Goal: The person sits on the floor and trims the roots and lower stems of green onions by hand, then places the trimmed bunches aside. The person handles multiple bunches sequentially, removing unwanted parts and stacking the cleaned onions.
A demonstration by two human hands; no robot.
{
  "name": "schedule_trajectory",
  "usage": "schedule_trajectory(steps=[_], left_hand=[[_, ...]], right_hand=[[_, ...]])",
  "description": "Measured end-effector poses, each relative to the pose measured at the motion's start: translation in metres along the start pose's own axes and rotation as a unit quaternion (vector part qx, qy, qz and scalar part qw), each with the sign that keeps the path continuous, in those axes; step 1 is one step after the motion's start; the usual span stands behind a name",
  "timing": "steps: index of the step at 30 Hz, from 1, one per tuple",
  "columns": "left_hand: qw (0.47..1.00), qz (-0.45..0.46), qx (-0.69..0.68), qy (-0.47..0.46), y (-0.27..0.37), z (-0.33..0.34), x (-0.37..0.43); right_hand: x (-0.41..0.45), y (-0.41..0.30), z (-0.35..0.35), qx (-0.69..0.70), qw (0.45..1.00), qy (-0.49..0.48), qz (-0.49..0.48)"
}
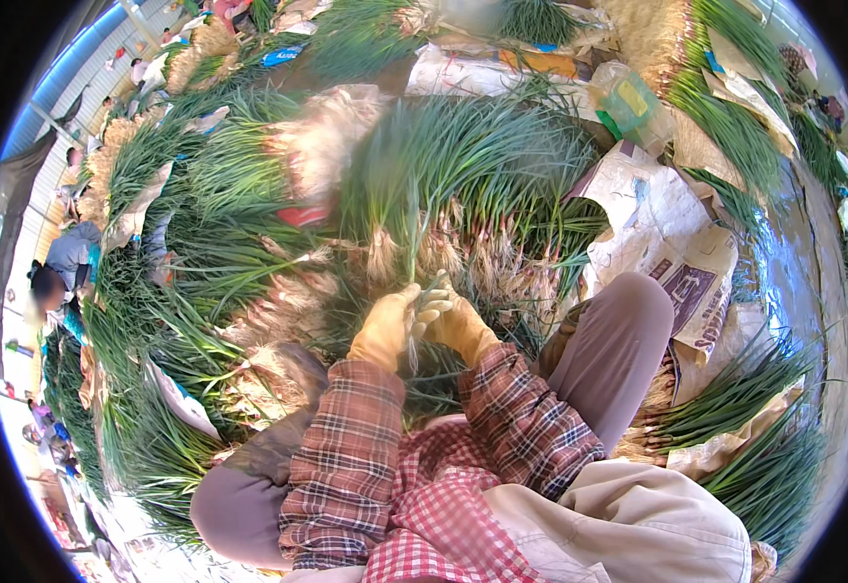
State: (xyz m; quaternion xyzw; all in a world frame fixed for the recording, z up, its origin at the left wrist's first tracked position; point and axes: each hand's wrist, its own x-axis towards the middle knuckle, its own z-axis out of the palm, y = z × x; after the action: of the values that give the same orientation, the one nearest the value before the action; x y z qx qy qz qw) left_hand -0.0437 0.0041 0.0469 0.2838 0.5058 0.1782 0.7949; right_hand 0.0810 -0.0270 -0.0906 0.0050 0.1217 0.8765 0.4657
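Note:
In yellow work gloves, my two hands meet in front of my lap. My left hand [386,325] grips a spring onion [413,244] whose green leaves point away from me. Pale roots appear to hang just below the glove. Close against it, my right hand [462,322] has its fingers bent toward the stalk; whether they grip it is hard to see. Just beyond my hands lies a wide row of spring onions [497,146], with their root ends [493,251] toward me. Loose green leaves [431,390] lie below my hands.
More spring onion piles [271,306] lie at my left, others [730,430] at my right. A printed woven sack [657,218] spreads beyond my right knee [631,313]. Farther off is a clear plastic container [629,106]. Wet floor [795,240] runs along the right; a person [71,266] is at far left.

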Motion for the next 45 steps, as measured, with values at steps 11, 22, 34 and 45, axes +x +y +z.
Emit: schedule_trajectory(steps=[11,22,34,45], left_hand=[[0.989,0.007,-0.105,-0.108,-0.028,0.007,0.011],[0.996,0.056,-0.057,0.03,-0.071,-0.009,0.062],[0.957,0.233,0.045,0.167,-0.064,-0.026,0.019],[0.867,0.021,-0.451,-0.21,-0.051,-0.064,0.023]], right_hand=[[-0.047,0.021,0.025,0.173,0.973,-0.155,0.0],[-0.032,0.023,0.03,-0.435,0.789,0.356,-0.248],[-0.048,0.003,-0.008,-0.65,0.488,0.538,-0.225],[-0.02,0.009,0.067,-0.611,0.748,0.243,0.093]])
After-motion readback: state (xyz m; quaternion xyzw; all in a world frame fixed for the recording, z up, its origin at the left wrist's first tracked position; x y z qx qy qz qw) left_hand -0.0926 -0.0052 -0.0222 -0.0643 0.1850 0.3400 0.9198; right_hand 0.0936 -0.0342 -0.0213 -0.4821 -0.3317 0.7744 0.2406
